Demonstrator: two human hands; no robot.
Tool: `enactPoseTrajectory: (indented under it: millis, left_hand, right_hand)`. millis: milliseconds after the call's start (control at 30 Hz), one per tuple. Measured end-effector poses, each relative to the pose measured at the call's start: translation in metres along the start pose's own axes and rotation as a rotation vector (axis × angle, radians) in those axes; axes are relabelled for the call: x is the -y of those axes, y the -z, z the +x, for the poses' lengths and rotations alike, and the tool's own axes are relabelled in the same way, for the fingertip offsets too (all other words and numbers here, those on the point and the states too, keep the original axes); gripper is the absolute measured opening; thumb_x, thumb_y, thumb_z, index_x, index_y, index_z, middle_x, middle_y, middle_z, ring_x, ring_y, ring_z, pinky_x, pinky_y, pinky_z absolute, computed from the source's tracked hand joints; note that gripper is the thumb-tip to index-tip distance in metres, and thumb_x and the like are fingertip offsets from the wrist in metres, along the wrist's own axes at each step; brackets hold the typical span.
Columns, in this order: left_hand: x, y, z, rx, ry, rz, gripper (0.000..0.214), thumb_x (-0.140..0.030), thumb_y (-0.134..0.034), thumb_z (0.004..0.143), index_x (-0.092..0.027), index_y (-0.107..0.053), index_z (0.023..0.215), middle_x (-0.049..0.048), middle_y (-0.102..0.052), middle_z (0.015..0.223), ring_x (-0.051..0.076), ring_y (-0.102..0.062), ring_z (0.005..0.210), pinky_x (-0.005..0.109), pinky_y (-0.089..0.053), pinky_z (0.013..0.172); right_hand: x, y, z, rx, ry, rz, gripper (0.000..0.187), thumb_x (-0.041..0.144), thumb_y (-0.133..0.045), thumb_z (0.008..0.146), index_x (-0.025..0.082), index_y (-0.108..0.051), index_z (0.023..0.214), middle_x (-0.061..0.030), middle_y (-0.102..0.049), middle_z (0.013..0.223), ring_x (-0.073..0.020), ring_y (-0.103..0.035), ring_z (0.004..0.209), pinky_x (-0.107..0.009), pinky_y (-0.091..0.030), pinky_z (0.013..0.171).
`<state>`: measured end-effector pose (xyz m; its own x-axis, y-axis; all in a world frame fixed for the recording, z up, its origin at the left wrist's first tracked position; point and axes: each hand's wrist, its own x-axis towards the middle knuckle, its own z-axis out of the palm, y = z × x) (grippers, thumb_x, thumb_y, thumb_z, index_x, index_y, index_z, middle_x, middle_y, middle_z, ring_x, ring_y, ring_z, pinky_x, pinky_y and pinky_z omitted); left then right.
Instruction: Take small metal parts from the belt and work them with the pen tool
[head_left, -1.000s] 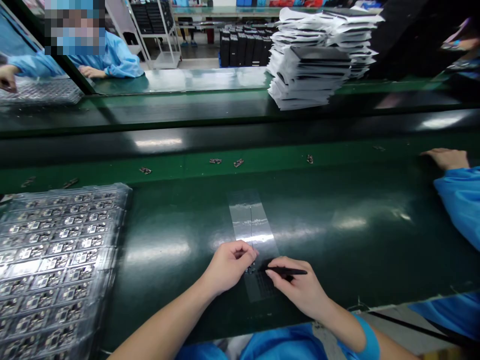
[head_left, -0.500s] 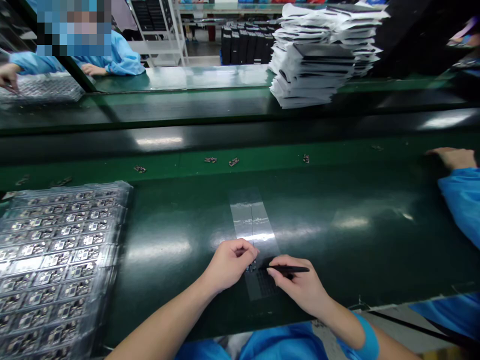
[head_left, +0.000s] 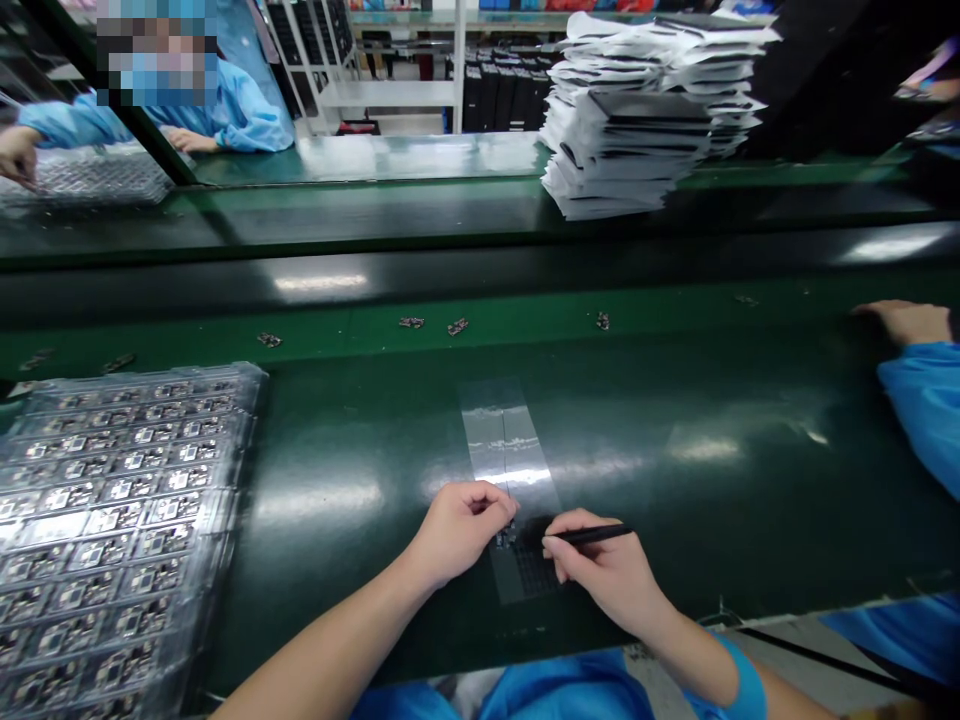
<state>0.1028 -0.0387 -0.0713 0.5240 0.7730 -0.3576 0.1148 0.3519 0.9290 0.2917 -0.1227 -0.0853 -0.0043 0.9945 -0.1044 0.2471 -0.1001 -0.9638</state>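
Observation:
My left hand (head_left: pixel 459 530) is curled in a pinch on a small dark electronic part (head_left: pixel 505 537) that rests on a clear tape strip (head_left: pixel 504 445) stuck to the green work surface. My right hand (head_left: pixel 604 572) grips black tweezers (head_left: pixel 592 535), tips pointing left toward that part. Both hands sit close together near the bench's front edge. A clear plastic tray (head_left: pixel 112 520) filled with several small circuit parts lies at my left.
Several loose small parts (head_left: pixel 412 322) lie on the green conveyor strip (head_left: pixel 525 315) beyond. A tall stack of white-bagged items (head_left: pixel 630 110) stands at the back. A co-worker's hand and blue sleeve (head_left: pixel 919 370) reach in at right; another person in blue (head_left: pixel 217 110) works at far left.
My right hand has turned slightly, lifting the rear end of the tweezers. The loose parts on the conveyor have drifted a little to the left. My left hand keeps its pinch.

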Motion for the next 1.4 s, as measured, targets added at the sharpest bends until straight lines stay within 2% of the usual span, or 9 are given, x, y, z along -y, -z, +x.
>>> enactPoseTrajectory:
  millis: [100, 267, 433, 1400]
  left_hand:
    - [-0.002, 0.001, 0.001, -0.046, 0.021, -0.051, 0.016, -0.029, -0.065, 0.078, -0.016, -0.072, 0.071, 0.0058, -0.074, 0.086, 0.021, -0.066, 0.088, 0.03, -0.048, 0.083]
    - [-0.004, 0.003, 0.001, -0.064, 0.047, -0.079, 0.014, -0.024, -0.064, 0.076, -0.016, -0.075, 0.071, 0.0059, -0.074, 0.084, 0.022, -0.066, 0.088, 0.031, -0.048, 0.084]
    - [-0.003, 0.003, 0.001, -0.059, 0.056, -0.084, 0.016, -0.025, -0.065, 0.076, -0.015, -0.076, 0.074, 0.0066, -0.074, 0.085, 0.022, -0.066, 0.087, 0.032, -0.049, 0.084]
    - [-0.004, 0.001, 0.0, -0.042, 0.056, -0.018, 0.015, -0.024, -0.063, 0.077, -0.015, -0.075, 0.073, 0.0061, -0.074, 0.085, 0.021, -0.067, 0.085, 0.03, -0.05, 0.08]
  right_hand:
    - [0.01, 0.002, 0.002, -0.011, -0.063, 0.171, 0.017, 0.031, -0.065, 0.088, 0.017, -0.065, 0.077, 0.0007, -0.06, 0.055, -0.014, -0.058, 0.046, -0.023, -0.049, 0.046]
    - [0.025, 0.002, 0.018, -0.072, -0.02, 0.264, 0.015, 0.029, -0.069, 0.085, 0.017, -0.066, 0.078, -0.0006, -0.062, 0.058, -0.0138, -0.059, 0.046, -0.023, -0.05, 0.046]
    - [0.021, -0.002, 0.028, -0.07, -0.003, 0.272, 0.015, 0.029, -0.068, 0.086, 0.016, -0.066, 0.079, -0.0019, -0.064, 0.061, -0.0138, -0.059, 0.046, -0.024, -0.05, 0.046]
    - [0.027, -0.002, 0.029, -0.05, 0.014, 0.125, 0.013, 0.024, -0.064, 0.085, 0.017, -0.064, 0.075, 0.0015, -0.06, 0.052, -0.0136, -0.057, 0.044, -0.023, -0.046, 0.047]
